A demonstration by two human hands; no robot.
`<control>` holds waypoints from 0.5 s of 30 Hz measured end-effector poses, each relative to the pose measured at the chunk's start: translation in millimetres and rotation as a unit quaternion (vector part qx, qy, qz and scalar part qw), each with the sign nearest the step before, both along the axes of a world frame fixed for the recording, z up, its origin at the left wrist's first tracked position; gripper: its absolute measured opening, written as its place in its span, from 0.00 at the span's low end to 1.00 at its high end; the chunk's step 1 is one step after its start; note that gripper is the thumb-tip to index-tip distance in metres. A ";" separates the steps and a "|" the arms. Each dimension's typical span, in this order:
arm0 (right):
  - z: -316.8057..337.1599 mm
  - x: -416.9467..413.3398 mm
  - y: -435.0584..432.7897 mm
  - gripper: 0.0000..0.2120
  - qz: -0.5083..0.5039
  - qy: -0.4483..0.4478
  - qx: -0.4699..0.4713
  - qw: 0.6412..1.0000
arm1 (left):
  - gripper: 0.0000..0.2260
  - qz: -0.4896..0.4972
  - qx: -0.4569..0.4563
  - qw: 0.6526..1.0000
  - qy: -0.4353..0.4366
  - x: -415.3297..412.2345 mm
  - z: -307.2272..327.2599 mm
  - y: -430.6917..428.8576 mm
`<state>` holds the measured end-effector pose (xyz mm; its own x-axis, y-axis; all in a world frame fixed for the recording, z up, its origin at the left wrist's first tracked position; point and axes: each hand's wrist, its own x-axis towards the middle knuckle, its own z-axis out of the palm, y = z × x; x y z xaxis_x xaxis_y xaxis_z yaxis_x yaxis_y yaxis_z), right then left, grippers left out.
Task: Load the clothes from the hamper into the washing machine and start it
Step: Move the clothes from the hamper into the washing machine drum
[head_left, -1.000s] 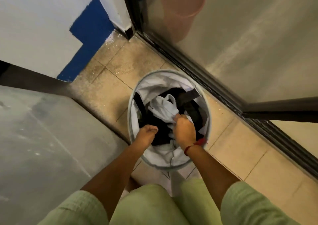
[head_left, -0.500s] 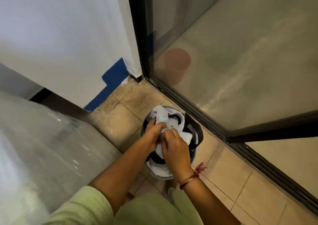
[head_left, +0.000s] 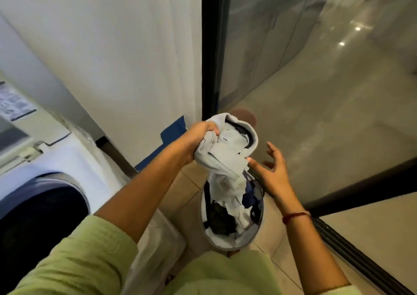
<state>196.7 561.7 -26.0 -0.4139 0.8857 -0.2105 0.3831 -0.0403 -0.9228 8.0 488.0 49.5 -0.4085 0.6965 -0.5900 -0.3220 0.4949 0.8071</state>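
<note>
While aloft, L hand (head_left: 201, 137) round garment (head_left: 228, 151)

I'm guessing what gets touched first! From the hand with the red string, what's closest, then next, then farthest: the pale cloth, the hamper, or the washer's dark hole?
From the right hand:
1. The pale cloth, beside its thumb.
2. The hamper, just below, on the floor.
3. The washer's dark hole, far to the left.
</note>
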 end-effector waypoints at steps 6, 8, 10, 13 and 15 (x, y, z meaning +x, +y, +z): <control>46.6 -38.5 -32.4 0.46 0.254 0.189 0.018 0.948 | 0.12 -0.099 0.083 0.992 -0.003 -15.5 69.6 -60.5; 52.5 -56.8 -40.2 0.50 0.288 0.149 0.069 0.943 | 0.21 -0.112 0.115 0.987 0.002 -23.1 89.8 -83.8; 49.7 -71.7 -47.1 0.52 0.271 0.099 0.143 0.947 | 0.28 -0.123 0.152 0.981 0.015 -32.9 110.1 -110.6; 41.4 -89.1 -65.6 0.55 0.207 0.054 0.195 0.957 | 0.31 -0.068 0.231 0.965 0.100 -55.3 131.0 -157.4; 43.6 -103.5 -75.7 0.48 0.220 0.088 0.138 0.962 | 0.31 -0.022 0.246 0.955 0.165 -65.0 141.2 -183.4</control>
<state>93.2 486.1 17.6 -0.7689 0.6288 0.1154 0.1440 0.3462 -0.9271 -56.9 304.6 190.7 -0.4798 0.8768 -0.0311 0.0031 0.0372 0.9993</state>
